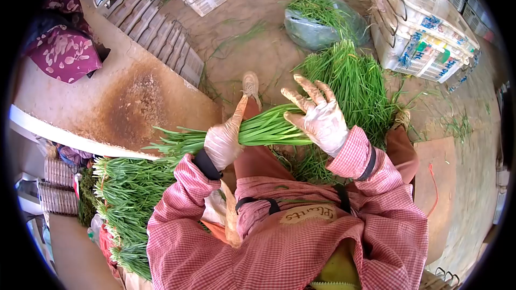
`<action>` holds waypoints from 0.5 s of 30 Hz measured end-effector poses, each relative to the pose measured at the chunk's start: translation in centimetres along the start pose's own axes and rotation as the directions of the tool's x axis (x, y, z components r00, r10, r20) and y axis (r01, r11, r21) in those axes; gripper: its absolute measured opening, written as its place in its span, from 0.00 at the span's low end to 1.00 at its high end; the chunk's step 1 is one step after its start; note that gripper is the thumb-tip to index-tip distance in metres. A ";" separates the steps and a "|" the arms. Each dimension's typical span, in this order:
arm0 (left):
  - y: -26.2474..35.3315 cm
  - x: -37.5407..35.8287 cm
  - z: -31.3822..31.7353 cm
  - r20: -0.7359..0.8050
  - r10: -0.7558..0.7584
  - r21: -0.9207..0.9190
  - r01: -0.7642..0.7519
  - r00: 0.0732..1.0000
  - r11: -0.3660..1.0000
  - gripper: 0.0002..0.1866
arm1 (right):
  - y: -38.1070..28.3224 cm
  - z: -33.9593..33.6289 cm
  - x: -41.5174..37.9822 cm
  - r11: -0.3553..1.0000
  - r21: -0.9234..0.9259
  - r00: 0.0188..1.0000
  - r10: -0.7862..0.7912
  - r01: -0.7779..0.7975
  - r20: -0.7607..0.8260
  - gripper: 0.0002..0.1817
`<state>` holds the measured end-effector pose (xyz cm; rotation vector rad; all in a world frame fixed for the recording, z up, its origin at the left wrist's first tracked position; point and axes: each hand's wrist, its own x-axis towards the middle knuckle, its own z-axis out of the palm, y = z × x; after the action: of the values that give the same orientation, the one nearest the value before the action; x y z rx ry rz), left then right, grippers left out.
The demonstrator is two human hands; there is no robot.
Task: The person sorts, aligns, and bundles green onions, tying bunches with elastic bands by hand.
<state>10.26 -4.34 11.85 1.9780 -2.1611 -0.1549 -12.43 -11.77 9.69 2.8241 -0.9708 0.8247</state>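
A bunch of long green chives [271, 125] lies across in front of my lap. My left hand [222, 144], in a soiled pale glove, is wrapped round it with the thumb pointing up. Leaf tips stick out to the left past that hand. At the bunch's right end is my right hand [321, 117], gloved too, its fingers spread and its palm close against the chives. Just beyond it, a big loose heap of chives [352, 78] rests by my right leg.
Tied chive bundles [131, 204] are stacked at my left. A worn tabletop [177, 104] reaches in beside my left knee. Stacked white crates [422, 32] stand at the back right, near a plastic bag [309, 29] of greens. More crates [156, 24] line the back left.
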 end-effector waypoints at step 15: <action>-5.5 -1.1 0.4 -0.120 0.098 0.168 -0.077 0.988 0.983 0.44 | 12.4 4.0 -11.6 0.731 -0.541 0.907 0.372 -0.416 -0.195 0.08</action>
<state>15.61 -3.78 10.16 1.9116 -2.2357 0.1643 -25.46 -16.09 -1.14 2.0833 -1.5350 0.5215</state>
